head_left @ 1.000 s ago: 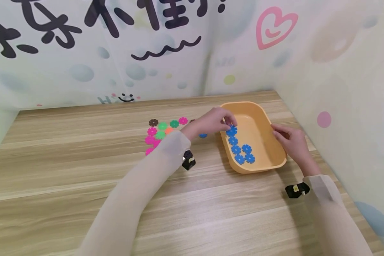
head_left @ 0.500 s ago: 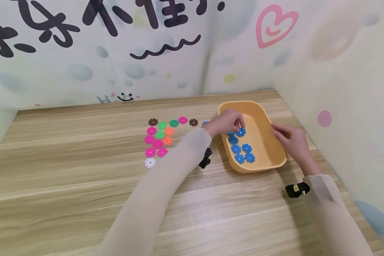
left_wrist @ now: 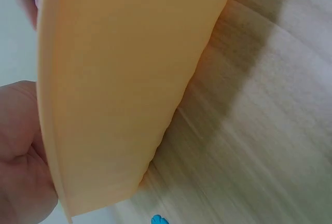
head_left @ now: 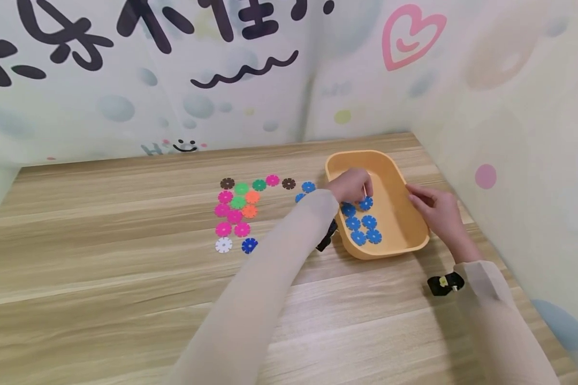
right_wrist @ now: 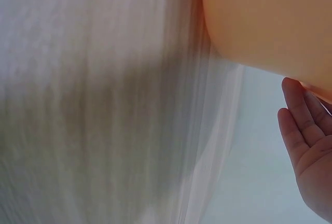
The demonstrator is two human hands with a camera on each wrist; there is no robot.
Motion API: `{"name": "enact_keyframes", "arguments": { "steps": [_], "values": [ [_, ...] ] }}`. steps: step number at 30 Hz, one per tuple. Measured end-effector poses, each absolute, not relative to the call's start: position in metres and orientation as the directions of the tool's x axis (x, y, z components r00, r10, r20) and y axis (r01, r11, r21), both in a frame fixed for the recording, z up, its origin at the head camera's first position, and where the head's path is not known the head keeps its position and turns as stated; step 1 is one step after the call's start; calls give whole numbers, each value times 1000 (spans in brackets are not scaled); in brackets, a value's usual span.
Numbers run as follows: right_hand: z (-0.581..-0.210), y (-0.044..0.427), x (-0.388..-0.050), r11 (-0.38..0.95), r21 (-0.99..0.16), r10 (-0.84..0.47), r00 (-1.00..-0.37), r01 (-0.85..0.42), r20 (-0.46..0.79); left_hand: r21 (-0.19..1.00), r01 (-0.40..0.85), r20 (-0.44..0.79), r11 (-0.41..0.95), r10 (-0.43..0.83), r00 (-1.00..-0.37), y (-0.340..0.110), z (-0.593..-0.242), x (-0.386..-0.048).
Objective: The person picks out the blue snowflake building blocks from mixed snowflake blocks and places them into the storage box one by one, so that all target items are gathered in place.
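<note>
In the head view my left hand reaches over the left wall into an orange plastic basin. Its fingertips pinch a blue notched snowflake disc above the basin floor. Several more blue discs lie flat in the basin's left half. My right hand grips the basin's right rim between thumb and fingers. In the left wrist view the basin's outer wall fills the middle and hides the left fingertips. The right wrist view has the right fingers against the outside of the basin.
Left of the basin, pink discs, green discs, orange discs, brown discs, a white disc and a dark blue disc lie on the wooden table. Two blue discs sit near the left wrist. Walls stand behind and at right.
My left hand has moved right and deeper into the basin, and the blue disc at its fingertips has shifted right with it. My right hand has stayed on the rim.
</note>
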State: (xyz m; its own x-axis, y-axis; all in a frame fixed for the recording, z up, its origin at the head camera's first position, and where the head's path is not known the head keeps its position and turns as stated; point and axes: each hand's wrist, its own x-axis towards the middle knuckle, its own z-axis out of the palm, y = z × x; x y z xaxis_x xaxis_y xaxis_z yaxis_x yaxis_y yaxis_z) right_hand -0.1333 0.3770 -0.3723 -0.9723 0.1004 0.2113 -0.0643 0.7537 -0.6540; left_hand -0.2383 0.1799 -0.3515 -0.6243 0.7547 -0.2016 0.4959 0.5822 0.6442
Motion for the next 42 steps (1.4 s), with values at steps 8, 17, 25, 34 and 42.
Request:
{"name": "enact_keyframes", "arguments": {
  "steps": [8,17,25,34,42],
  "values": [
    [-374,378,-134,747,-663,110,-975,-48,194,587,489,-253,645,720,-646,186,-352,-237],
    [-372,377,-133,756,-651,101,-973,-61,209,548,466,-287,694,680,-675,189,-355,-237],
    [-373,378,-133,752,-657,111,-974,-47,196,537,486,-279,689,689,-668,188,-357,-236],
    [-372,377,-133,764,-644,115,-974,-39,195,507,497,-294,704,684,-668,187,-356,-234],
    [-374,378,-133,759,-648,104,-970,-65,220,498,533,-271,684,707,-653,188,-358,-236]
  ]
}}
